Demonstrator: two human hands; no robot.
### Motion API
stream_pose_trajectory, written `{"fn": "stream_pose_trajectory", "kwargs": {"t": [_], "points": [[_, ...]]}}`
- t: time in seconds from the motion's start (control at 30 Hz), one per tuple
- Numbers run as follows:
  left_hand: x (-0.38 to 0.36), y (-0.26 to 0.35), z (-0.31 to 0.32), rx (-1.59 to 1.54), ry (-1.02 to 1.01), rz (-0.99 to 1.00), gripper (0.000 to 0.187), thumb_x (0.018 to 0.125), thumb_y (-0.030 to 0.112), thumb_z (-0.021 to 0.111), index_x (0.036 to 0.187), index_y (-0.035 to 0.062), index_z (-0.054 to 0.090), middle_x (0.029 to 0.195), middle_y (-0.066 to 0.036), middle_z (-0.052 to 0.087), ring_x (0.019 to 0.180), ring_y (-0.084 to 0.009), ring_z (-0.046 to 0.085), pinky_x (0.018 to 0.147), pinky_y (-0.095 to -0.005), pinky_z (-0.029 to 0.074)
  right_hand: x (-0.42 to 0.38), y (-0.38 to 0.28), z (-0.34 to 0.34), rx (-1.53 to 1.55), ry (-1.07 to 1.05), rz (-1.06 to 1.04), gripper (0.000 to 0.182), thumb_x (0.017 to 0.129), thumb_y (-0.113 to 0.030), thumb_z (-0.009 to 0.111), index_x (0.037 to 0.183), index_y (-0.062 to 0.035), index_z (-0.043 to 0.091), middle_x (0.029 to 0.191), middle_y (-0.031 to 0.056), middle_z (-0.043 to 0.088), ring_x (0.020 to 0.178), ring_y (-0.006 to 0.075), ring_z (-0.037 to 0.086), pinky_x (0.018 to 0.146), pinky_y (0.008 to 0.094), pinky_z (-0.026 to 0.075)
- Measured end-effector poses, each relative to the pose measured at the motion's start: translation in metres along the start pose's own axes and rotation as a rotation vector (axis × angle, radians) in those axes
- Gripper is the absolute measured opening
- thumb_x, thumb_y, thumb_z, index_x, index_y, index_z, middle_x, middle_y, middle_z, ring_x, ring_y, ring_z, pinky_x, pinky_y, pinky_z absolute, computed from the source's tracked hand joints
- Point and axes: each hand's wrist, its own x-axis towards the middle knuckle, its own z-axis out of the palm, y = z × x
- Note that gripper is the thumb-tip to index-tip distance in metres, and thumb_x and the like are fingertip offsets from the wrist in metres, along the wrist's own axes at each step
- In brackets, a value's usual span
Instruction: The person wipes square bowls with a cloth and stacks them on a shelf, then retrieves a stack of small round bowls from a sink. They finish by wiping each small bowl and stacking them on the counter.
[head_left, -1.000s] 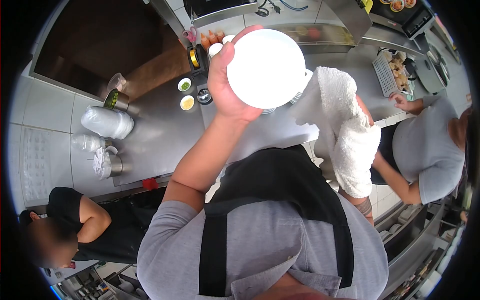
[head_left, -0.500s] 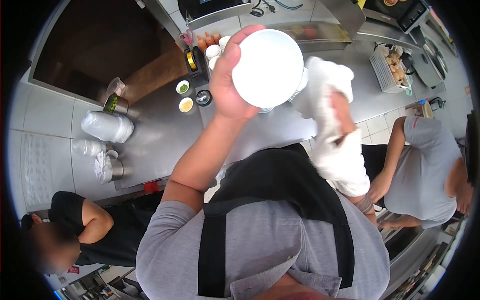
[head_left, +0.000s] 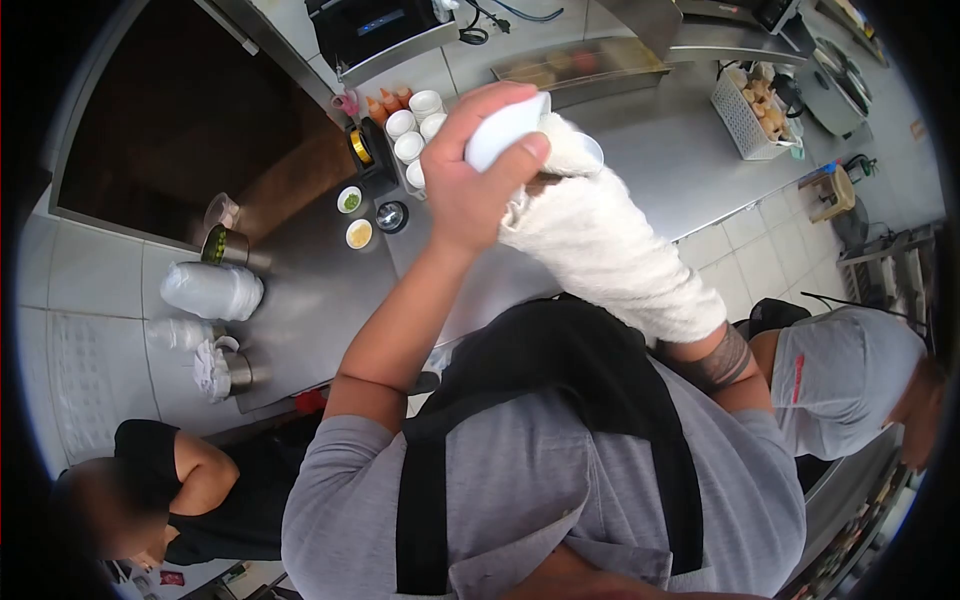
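Note:
My left hand (head_left: 468, 175) is closed around a white bowl (head_left: 497, 138), tipped on its side in front of me. A white cloth towel (head_left: 615, 240) wraps my right forearm, and its end is bunched against the bowl's open side. Only a small part of my right hand (head_left: 541, 184) shows between the cloth folds, close to the bowl; the towel covers most of its fingers. Behind the cloth, another round white rim (head_left: 590, 148) peeks out above the counter.
On the steel counter (head_left: 330, 290) are stacked white cups (head_left: 408, 147), small bowls of chopped green (head_left: 349, 200) and yellow (head_left: 359, 234) food, and wrapped containers (head_left: 212, 290). A basket (head_left: 750, 120) stands at the right. One person (head_left: 205, 480) is at my left, another (head_left: 850, 380) at my right.
The bowl has turned from facing me to lying on its side. My right hand has come leftward with the towel up against it. The person on the right has shifted away.

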Motion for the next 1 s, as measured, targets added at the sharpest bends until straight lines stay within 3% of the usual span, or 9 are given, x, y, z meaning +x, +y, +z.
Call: {"fn": "stream_pose_trajectory", "kwargs": {"t": [0.17, 0.37, 0.47, 0.57, 0.67, 0.77, 0.83, 0.9, 1.0], "points": [[0.004, 0.022, 0.013, -0.44, 0.095, -0.286, 0.038, 0.09, 0.013, 0.07, 0.125, -0.0012, 0.068, 0.115, -0.009, 0.07, 0.106, -0.0166, 0.064, 0.096, -0.0294, 0.049, 0.003, -0.002, 0.002, -0.084, 0.013, 0.002, 0.02, 0.09, -0.008, 0.064, 0.109, -0.003, 0.068, 0.101, 0.0151, 0.072, 0.088, 0.0336, 0.07, 0.075, 0.0383, 0.055], [0.01, 0.002, 0.003, -0.004, 0.108, -0.039, 0.034, 0.087, 0.012, 0.071, 0.118, -0.0016, 0.072, 0.12, -0.013, 0.07, 0.111, -0.0197, 0.064, 0.1, -0.0334, 0.048, 0.007, 0.012, 0.022, -0.109, 0.247, -0.021, 0.018, 0.09, -0.008, 0.063, 0.107, -0.0037, 0.067, 0.097, 0.0145, 0.071, 0.086, 0.0335, 0.07, 0.073, 0.0381, 0.055], [0.001, -0.016, 0.007, 0.045, 0.005, 0.091, 0.033, 0.089, 0.012, 0.068, 0.118, -0.0038, 0.071, 0.123, -0.018, 0.07, 0.117, -0.0258, 0.064, 0.105, -0.0367, 0.046, 0.011, 0.0, -0.018, 0.18, -0.045, 0.067, 0.013, 0.089, -0.009, 0.063, 0.101, -0.0017, 0.065, 0.09, 0.0158, 0.068, 0.081, 0.0346, 0.069, 0.072, 0.0394, 0.055], [-0.002, -0.026, 0.014, -0.022, 0.003, 0.125, 0.03, 0.096, 0.01, 0.059, 0.119, -0.0053, 0.07, 0.126, -0.02, 0.069, 0.12, -0.0281, 0.063, 0.108, -0.0383, 0.044, 0.021, 0.001, -0.018, -0.435, -0.121, 0.073, 0.015, 0.091, -0.01, 0.064, 0.101, 0.0005, 0.064, 0.089, 0.0188, 0.067, 0.081, 0.0345, 0.069, 0.072, 0.0397, 0.055], [0.004, -0.03, 0.021, 0.146, 0.136, 0.233, 0.032, 0.1, 0.012, 0.053, 0.121, -0.0054, 0.069, 0.126, -0.021, 0.068, 0.118, -0.0306, 0.063, 0.106, -0.0395, 0.045, 0.012, 0.046, 0.042, 0.112, 0.51, 0.011, 0.029, 0.078, -0.005, 0.067, 0.106, 0.0021, 0.066, 0.093, 0.022, 0.068, 0.085, 0.0346, 0.07, 0.071, 0.0402, 0.056], [-0.001, -0.038, 0.022, 0.459, 0.059, 0.552, 0.04, 0.105, 0.021, 0.051, 0.127, -0.0083, 0.065, 0.137, -0.026, 0.057, 0.124, -0.0321, 0.057, 0.105, -0.0405, 0.045, 0.02, 0.043, -0.001, -0.057, 0.274, -0.004, 0.05, 0.063, -0.006, 0.079, 0.111, -0.0009, 0.068, 0.102, 0.0188, 0.07, 0.095, 0.0351, 0.07, 0.078, 0.0434, 0.058], [-0.009, -0.034, 0.017, 0.537, -0.056, 0.507, 0.045, 0.107, 0.026, 0.051, 0.135, -0.0089, 0.058, 0.143, -0.026, 0.052, 0.129, -0.0302, 0.053, 0.107, -0.0401, 0.043, 0.012, 0.058, -0.003, -0.186, 0.458, -0.138, 0.046, 0.062, -0.006, 0.079, 0.106, -0.0027, 0.067, 0.102, 0.0176, 0.069, 0.094, 0.0377, 0.068, 0.079, 0.0435, 0.058], [-0.016, -0.035, 0.021, -0.083, 0.039, 0.009, 0.05, 0.106, 0.027, 0.055, 0.142, -0.0077, 0.05, 0.145, -0.023, 0.051, 0.128, -0.0275, 0.054, 0.108, -0.0379, 0.043, 0.014, 0.043, -0.021, 0.299, 0.33, 0.37, 0.025, 0.077, -0.006, 0.07, 0.101, -0.0012, 0.066, 0.101, 0.0162, 0.068, 0.087, 0.0333, 0.068, 0.078, 0.0412, 0.058], [-0.025, -0.033, 0.02, -0.393, 0.006, -0.349, 0.048, 0.106, 0.024, 0.06, 0.141, -0.007, 0.049, 0.133, -0.015, 0.061, 0.12, -0.0195, 0.058, 0.103, -0.0338, 0.045, 0.01, 0.073, 0.014, 0.489, 0.415, 0.473, 0.017, 0.093, -0.013, 0.062, 0.105, -0.0016, 0.067, 0.102, 0.012, 0.069, 0.081, 0.0226, 0.068, 0.077, 0.0381, 0.056]]}}
